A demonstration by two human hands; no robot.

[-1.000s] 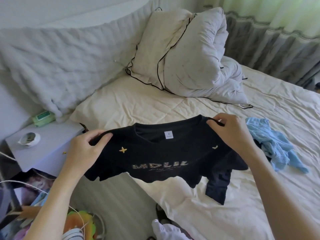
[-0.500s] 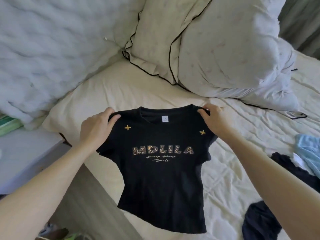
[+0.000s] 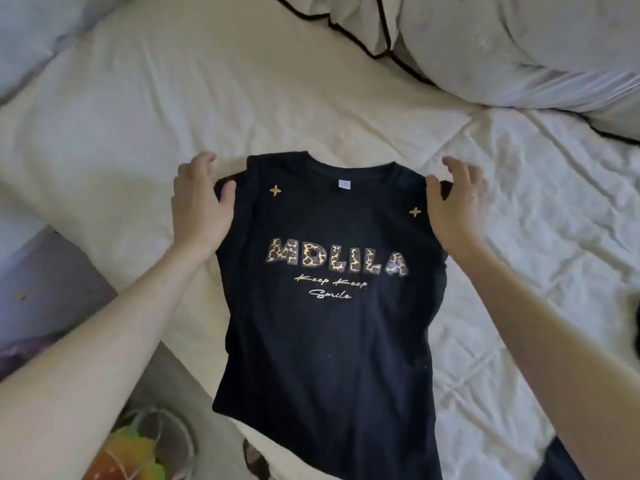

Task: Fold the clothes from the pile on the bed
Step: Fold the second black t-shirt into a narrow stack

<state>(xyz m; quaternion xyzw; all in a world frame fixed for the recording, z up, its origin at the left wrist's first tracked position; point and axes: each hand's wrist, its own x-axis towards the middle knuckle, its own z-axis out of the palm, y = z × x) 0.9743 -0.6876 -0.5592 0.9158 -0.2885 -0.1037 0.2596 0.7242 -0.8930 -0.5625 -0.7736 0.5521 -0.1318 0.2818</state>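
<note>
Now the shirt (image 3: 329, 323) lies print-up on the bed (image 3: 138, 116), collar away from the person and hem toward them, so its long axis runs straight out from the body, tilted a little to the right at the near end. The left hand (image 3: 201, 206) sits at the shirt's left shoulder, fingers spread and relaxed, thumb touching the black cloth; most of the sleeve under it is hidden. The right hand (image 3: 457, 206) hovers at the right shoulder with fingers loosely fanned and lifted, thumb at the fabric's edge; neither hand is clamped on anything. Each hand is nearest its own side, so a fold inward would likely start with either sleeve drawn across the lettering toward the midline. The near hem seems to hang past the mattress edge at lower left, which may let the cloth slide when a side is pulled.

The bed's cream sheet is wrinkled and soft, so creases may print through. A pillow (image 3: 519, 46) with dark piping lies beyond the collar, well apart. More dark cloth (image 3: 561, 462) shows at the lower right corner.
</note>
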